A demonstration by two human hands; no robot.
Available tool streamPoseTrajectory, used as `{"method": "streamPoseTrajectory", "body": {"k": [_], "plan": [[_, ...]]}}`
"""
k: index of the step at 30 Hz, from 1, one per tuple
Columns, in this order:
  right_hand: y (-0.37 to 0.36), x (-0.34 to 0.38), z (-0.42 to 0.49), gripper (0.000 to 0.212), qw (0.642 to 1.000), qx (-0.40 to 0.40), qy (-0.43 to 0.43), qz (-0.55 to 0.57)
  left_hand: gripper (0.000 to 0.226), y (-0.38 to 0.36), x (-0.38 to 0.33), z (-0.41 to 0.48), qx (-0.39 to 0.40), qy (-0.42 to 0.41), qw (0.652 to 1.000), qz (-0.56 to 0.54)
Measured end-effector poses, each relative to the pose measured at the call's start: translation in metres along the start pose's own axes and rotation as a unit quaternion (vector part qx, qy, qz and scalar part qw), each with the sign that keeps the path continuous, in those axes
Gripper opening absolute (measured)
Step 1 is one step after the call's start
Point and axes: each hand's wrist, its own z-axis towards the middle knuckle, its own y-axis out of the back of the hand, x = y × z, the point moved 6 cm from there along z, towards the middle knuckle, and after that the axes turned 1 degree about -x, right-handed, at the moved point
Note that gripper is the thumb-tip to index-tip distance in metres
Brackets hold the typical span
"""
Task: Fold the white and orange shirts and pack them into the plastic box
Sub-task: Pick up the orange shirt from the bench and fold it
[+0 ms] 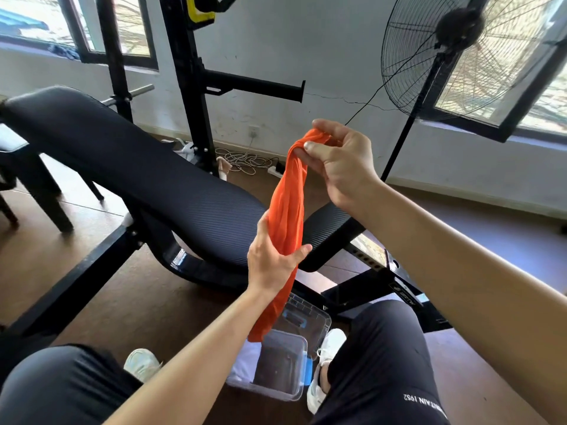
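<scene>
The orange shirt (287, 210) hangs bunched into a long rope in mid-air in front of me. My right hand (340, 161) pinches its top end between thumb and fingers. My left hand (273, 259) grips it lower down, around the middle. The shirt's bottom end dangles over the clear plastic box (299, 383) standing on the floor between my feet. White cloth, likely the white shirt (245, 363), lies in the left part of the box. The box's clear lid (310, 314) with a blue latch rests beside it at the far side.
A black padded weight bench (138, 167) runs across in front of me, its steel frame (383, 271) reaching toward my right knee. A rack upright (190, 87) and a standing fan (445, 56) are behind. Cables and a power strip (273, 170) lie by the wall.
</scene>
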Motion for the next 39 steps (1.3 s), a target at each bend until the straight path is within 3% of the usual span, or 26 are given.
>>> {"method": "streamPoseTrajectory", "body": {"k": [4,9,10,13,18,26,32,39], "plan": [[0.003,0.005,0.009,0.043,1.0,-0.018,0.024,-0.005,0.096,-0.009,0.023,-0.015,0.001,0.013,0.999,0.038],[0.004,0.011,0.02,0.043,0.999,-0.015,0.042,0.003,0.019,-0.005,0.033,-0.016,-0.066,-0.009,0.997,0.033],[0.007,0.012,0.023,0.043,0.999,-0.02,0.05,-0.005,0.014,-0.005,0.039,-0.013,-0.055,-0.004,0.998,0.024],[0.026,0.014,0.035,0.042,0.996,-0.05,0.066,-0.028,0.024,-0.002,0.059,-0.002,0.011,0.019,0.999,-0.027],[0.066,-0.008,0.056,0.04,0.99,-0.129,0.043,-0.024,0.014,0.016,0.068,0.006,0.128,0.072,0.977,-0.153],[0.116,-0.077,0.08,0.036,0.968,-0.228,-0.089,-0.057,0.01,0.055,0.053,0.014,0.184,0.118,0.961,-0.169],[0.102,-0.158,0.046,0.052,0.96,-0.016,-0.226,-0.166,0.009,0.067,0.05,0.026,0.189,0.16,0.96,-0.13],[0.072,-0.215,-0.036,0.023,0.965,0.099,-0.174,-0.169,0.023,0.069,0.053,0.036,0.174,0.173,0.96,-0.135]]}}
